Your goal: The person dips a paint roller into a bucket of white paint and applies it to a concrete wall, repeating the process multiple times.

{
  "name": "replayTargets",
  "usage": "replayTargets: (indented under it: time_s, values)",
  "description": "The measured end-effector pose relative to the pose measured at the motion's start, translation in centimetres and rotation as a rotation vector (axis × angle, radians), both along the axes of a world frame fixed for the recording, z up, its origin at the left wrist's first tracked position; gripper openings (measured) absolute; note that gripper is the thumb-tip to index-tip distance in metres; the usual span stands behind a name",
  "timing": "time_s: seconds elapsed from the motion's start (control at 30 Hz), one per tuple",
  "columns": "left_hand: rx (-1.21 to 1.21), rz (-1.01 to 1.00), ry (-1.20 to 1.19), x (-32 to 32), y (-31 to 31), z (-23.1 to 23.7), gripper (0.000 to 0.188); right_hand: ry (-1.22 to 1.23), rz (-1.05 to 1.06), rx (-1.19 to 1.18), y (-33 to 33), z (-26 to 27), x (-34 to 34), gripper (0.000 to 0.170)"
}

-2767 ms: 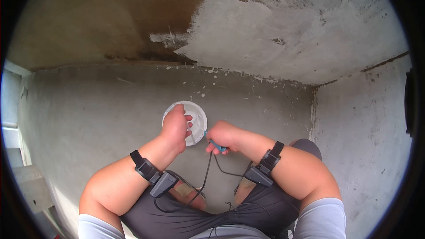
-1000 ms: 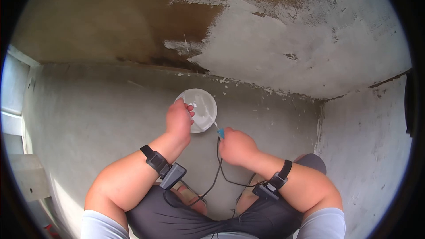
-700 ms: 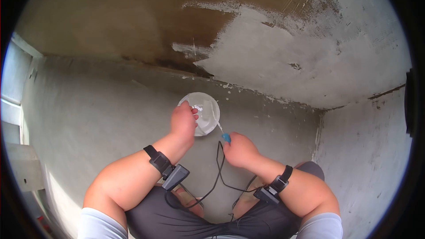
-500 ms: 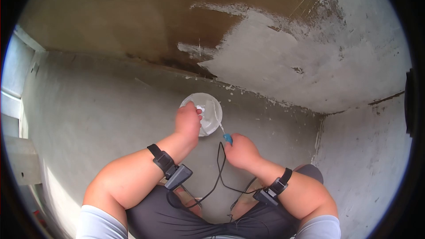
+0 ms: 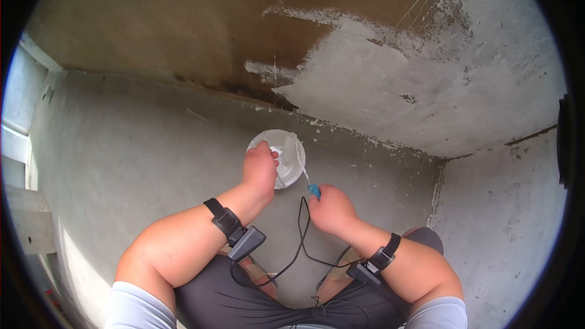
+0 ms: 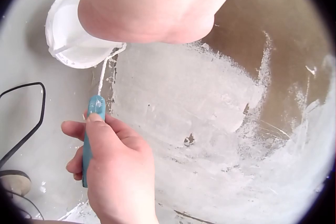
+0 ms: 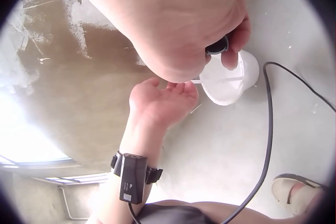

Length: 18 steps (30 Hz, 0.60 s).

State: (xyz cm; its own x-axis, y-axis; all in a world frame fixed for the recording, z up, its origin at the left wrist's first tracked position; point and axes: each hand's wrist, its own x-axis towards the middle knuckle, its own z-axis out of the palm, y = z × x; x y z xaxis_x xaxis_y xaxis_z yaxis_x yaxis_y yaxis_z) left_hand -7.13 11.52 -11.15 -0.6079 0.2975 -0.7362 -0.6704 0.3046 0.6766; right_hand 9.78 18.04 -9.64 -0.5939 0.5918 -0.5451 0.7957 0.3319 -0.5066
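A white bucket (image 5: 291,173) is in front of me in the head view, with pale wet-looking contents. My left hand (image 5: 259,167) is at its left side, fingers curled round the bucket's thin white handle (image 7: 197,81), as the right wrist view shows. My right hand (image 5: 333,208) grips the blue handle (image 6: 96,106) of a paint roller, the thumb lying along it in the left wrist view. The roller's thin bent rod (image 6: 102,74), coated in white, runs up to the bucket's rim. Its far end is hidden behind my left forearm in that view.
Black cables (image 5: 301,231) hang between the camera units strapped to both forearms. My legs and sandalled feet (image 7: 294,192) are just below. Ahead, a wall (image 5: 365,67) is part brown, part covered with white coating. Spatters mark the grey floor (image 5: 152,140).
The right hand has turned over, and the blue handle now points toward the bucket. Bucket and left hand sit further right in view as the head has shifted. The last half second shows almost no movement.
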Motion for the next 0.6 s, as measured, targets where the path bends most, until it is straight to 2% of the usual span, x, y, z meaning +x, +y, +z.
replayTargets:
  time_s: [0.6]
  values:
    - [-0.003,-0.008,0.005,0.0,-0.2,-0.3,0.035,0.121,-0.028,0.037,-0.3,2.5,-0.2,0.029]
